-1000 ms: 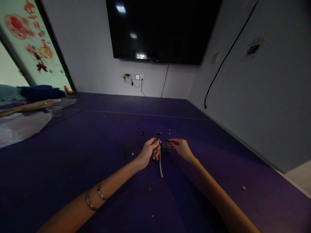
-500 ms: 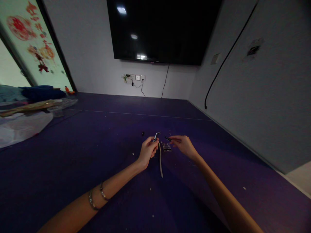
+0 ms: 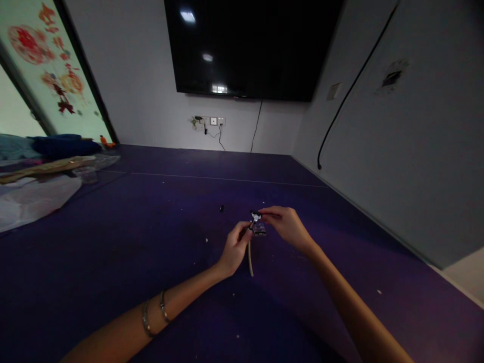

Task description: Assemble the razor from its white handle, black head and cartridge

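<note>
My left hand pinches a small dark-bodied piece with a bright silver metal end; its exact kind is too small to tell. My right hand is closed at the fingertips on a small black piece, held against the silver end, so the two meet or overlap. Below the fingers a short beige cable runs down over the purple surface; its upper end is hidden by my left hand. Just under the joined pieces lies a small clear packet or box with shiny contents.
A tiny black part lies beyond my left hand on the purple surface, among white scraps. Plastic bags and folded cloth are piled at far left. A black cable hangs along the right wall; a television hangs ahead.
My left hand has moved right with the silver-ended piece, and my right hand has shifted slightly. The silver end and the black piece, apart before, now come together.
</note>
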The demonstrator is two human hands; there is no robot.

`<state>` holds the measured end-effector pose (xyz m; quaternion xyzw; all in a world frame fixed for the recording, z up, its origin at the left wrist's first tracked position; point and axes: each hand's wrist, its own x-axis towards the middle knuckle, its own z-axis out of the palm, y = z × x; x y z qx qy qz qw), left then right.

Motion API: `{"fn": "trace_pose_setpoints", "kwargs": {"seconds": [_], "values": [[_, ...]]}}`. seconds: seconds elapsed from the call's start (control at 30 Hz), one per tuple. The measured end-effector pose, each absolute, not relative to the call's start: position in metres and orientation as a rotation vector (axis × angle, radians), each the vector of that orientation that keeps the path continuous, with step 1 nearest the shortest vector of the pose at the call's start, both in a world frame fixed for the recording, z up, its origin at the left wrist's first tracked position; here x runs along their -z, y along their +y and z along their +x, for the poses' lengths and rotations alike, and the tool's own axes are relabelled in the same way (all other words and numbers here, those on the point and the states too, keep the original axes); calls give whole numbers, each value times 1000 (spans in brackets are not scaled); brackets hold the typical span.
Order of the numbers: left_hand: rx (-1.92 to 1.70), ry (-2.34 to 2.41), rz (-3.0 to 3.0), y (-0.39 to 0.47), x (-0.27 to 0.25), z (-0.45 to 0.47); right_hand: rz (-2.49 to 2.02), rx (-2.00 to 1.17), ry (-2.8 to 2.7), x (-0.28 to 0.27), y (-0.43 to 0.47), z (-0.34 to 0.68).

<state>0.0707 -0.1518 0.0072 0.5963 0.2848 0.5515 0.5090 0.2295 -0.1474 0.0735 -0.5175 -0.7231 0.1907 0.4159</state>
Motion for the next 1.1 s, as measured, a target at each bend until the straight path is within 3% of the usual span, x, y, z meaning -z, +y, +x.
{"fn": "trace_pose_setpoints", "kwargs": {"seconds": [1.1], "values": [[-1263, 665, 1477, -149, -3, 70, -1126, -361, -1901, -78, -156, 226]]}}
